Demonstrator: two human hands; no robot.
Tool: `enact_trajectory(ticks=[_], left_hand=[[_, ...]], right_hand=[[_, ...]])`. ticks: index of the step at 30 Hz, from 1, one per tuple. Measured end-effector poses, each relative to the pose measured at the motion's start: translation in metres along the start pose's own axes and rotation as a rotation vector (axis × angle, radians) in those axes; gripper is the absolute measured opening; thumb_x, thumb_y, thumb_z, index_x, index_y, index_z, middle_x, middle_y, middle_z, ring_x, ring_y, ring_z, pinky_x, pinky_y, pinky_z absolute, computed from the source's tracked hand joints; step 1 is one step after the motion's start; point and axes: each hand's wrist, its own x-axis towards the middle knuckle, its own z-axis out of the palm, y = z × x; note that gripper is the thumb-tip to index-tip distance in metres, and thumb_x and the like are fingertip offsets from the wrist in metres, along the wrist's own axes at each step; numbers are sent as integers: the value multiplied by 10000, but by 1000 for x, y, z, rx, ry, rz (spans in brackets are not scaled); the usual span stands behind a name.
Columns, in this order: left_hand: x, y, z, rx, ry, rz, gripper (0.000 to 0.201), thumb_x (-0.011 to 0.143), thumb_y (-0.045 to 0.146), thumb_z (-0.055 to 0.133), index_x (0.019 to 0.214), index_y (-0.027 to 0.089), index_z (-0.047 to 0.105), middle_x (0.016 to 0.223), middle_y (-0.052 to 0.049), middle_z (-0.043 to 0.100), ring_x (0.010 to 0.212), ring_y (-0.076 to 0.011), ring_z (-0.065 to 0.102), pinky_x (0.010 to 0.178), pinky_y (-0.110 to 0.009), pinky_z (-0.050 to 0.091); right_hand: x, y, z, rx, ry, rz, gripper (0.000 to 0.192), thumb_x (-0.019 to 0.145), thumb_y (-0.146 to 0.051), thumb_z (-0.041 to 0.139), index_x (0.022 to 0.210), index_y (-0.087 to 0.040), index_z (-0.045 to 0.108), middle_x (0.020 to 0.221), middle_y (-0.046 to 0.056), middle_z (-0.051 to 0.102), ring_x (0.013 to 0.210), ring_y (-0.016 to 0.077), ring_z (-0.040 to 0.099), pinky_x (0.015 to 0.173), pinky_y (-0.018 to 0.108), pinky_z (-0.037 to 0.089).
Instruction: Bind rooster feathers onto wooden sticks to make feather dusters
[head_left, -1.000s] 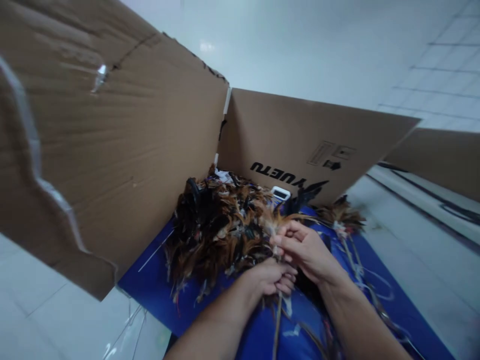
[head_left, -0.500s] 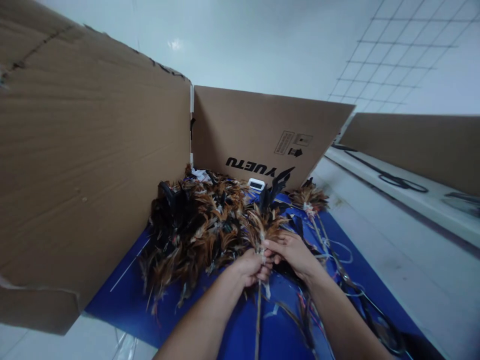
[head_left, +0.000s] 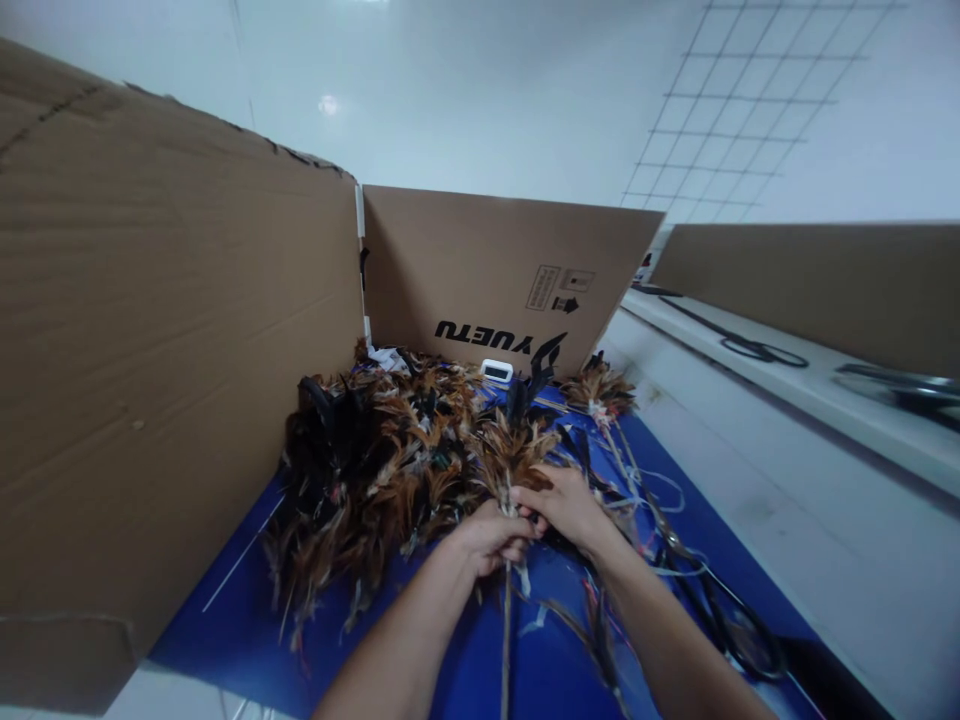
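Observation:
A feather duster [head_left: 504,450] with brown and black feathers at its top points away from me, its thin stick [head_left: 507,630] running back towards me. My left hand [head_left: 493,537] is wrapped round the stick just below the feathers. Beside it, my right hand [head_left: 564,510] pinches at the pale binding [head_left: 508,490] where the feathers meet the stick; its fingertips partly cover that spot. To the left lies a big heap of loose brown and black feathers [head_left: 405,450]. A second feather bundle on sticks [head_left: 598,390] rests at the right.
Cardboard walls [head_left: 187,330] stand at the left and back of the blue board [head_left: 225,600]. A small white digital display [head_left: 496,371] sits at the back. Black-handled scissors [head_left: 739,620] lie at the right, with more scissors [head_left: 765,350] on a white ledge [head_left: 862,410].
The view has shifted slightly, so everything appears a little further left. Both hands keep hold at the duster's neck, with small finger movements.

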Motion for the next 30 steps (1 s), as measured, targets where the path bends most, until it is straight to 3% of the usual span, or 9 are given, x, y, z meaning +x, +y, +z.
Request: enact_trajectory(ticks=[7,11,18,21,24,27,30], left_hand=[[0,2,3,14,116,-60,230,521,143,668,653,134,479,491,83,400,363,18,184,400,-181,45],[2,0,1,15,103,-57,191,541,139,616,595,153,433,439,108,289,359,9,166,394,-180,47],[3,-3,0,37,100,-85,251,591,160,627,611,165,377,484,88,339,368,7,199,393,-175,57],[1,0,2,35,90,-107,283,609,172,642,616,165,359,506,88,323,384,12,196,397,-170,57],[-2,5,4,18,75,-129,326,633,177,641,618,176,316,521,93,286,398,13,178,399,-162,59],[-4,9,7,3,59,-142,333,654,170,634,628,177,302,539,93,262,412,13,166,397,-147,61],[-7,13,10,-17,46,-138,331,664,170,631,625,174,302,548,91,248,420,12,169,389,-136,70]], right_hand=[[-3,-4,-2,-337,96,-147,259,681,-369,595,534,-206,457,420,-61,458,422,110,463,410,215,330],[-7,-10,-1,-372,109,-177,226,675,-355,587,543,-208,475,446,-51,466,457,118,456,447,224,328],[-14,-18,-2,-349,79,-150,188,672,-284,592,531,-196,505,443,-44,497,451,113,475,448,215,343],[-23,-17,-17,-274,52,-99,128,706,-311,586,698,-185,606,551,-32,590,459,105,513,434,204,375],[-41,-12,-46,-215,143,-84,209,731,-331,582,864,-181,644,688,-2,652,549,119,571,493,212,428],[-67,2,-78,-323,288,-85,158,743,-305,574,815,-197,663,708,10,669,636,144,597,588,233,444],[-98,25,-96,-434,332,-38,139,761,-295,546,750,-213,659,668,7,662,620,152,589,587,244,428]])
